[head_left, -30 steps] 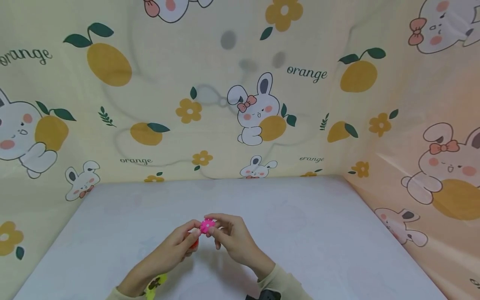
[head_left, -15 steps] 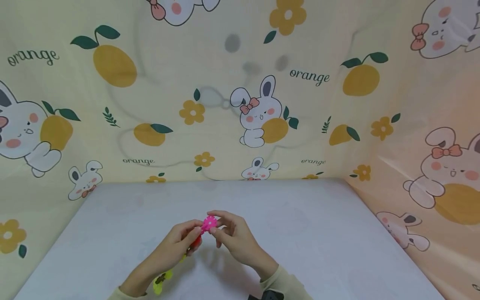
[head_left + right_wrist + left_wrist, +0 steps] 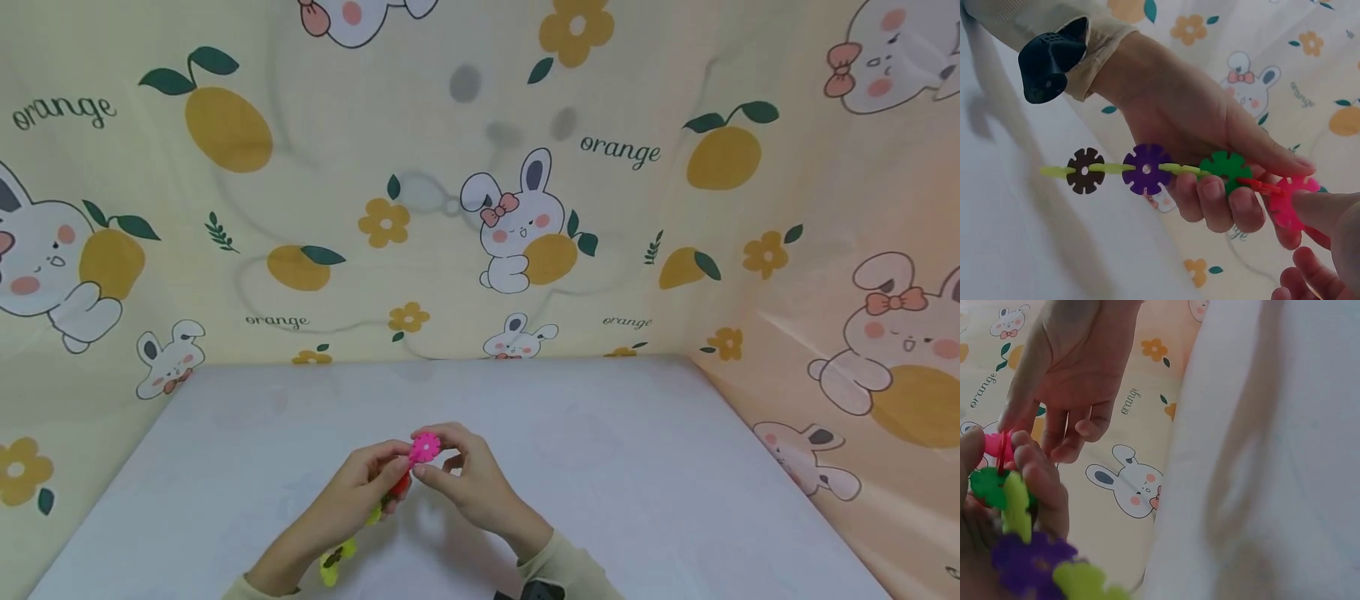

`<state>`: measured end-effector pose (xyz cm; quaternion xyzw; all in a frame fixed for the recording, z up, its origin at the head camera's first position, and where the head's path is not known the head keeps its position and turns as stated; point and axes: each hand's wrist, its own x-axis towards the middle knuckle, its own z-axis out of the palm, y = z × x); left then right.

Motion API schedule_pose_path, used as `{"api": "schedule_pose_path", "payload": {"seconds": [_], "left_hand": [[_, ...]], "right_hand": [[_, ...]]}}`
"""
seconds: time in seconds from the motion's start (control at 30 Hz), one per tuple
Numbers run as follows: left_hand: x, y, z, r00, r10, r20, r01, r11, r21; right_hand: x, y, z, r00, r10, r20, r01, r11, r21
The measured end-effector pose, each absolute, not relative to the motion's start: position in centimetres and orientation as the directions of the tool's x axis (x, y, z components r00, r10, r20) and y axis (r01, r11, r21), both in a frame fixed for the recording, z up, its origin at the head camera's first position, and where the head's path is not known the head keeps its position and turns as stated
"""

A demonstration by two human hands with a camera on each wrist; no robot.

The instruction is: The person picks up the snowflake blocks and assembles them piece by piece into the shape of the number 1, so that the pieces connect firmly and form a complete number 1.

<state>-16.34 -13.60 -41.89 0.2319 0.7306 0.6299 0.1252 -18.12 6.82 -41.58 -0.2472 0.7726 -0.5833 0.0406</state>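
My left hand [image 3: 351,493] grips a chain of slotted plastic snowflake discs near its far end. A pink snowflake disc [image 3: 426,447] faces up between the fingertips of both hands. My right hand [image 3: 480,487] pinches this disc between thumb and index finger. Beside it, a red disc [image 3: 1260,186] joins edge-on to a green disc [image 3: 1227,170]. In the right wrist view the chain runs on through lime pieces, a purple disc [image 3: 1146,169] and a brown disc [image 3: 1085,170]. The lime tail [image 3: 330,568] hangs below my left wrist. Fingers cover part of the joint.
A white tabletop [image 3: 637,483] extends around both hands. Behind and beside it hang cloth walls [image 3: 435,283] printed with rabbits and oranges. A dark wrist camera [image 3: 1052,61] sits on the left sleeve.
The pink disc has shifted slightly right and turned flatter to the head view. More of the chain's tail shows below the left wrist. Both hands stay close together.
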Motion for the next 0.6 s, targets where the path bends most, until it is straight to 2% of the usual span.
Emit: {"api": "schedule_pose_path", "payload": {"seconds": [0.27, 0.4, 0.6], "left_hand": [[-16.2, -13.21, -42.07, -0.866, 0.497, 0.06, 0.098, 0.051, 0.994], [-16.26, -13.21, -42.15, -0.858, 0.507, 0.084, 0.122, 0.042, 0.992], [-16.42, -13.21, -42.14, -0.853, 0.512, 0.099, 0.185, 0.119, 0.976]], "right_hand": [[-18.23, 6.65, -41.61, -0.842, -0.466, 0.272, -0.352, 0.091, -0.932], [-18.18, 6.75, -41.55, -0.829, -0.48, 0.286, -0.352, 0.052, -0.935], [-18.25, 7.07, -41.4, -0.838, -0.45, 0.307, -0.335, -0.02, -0.942]]}}
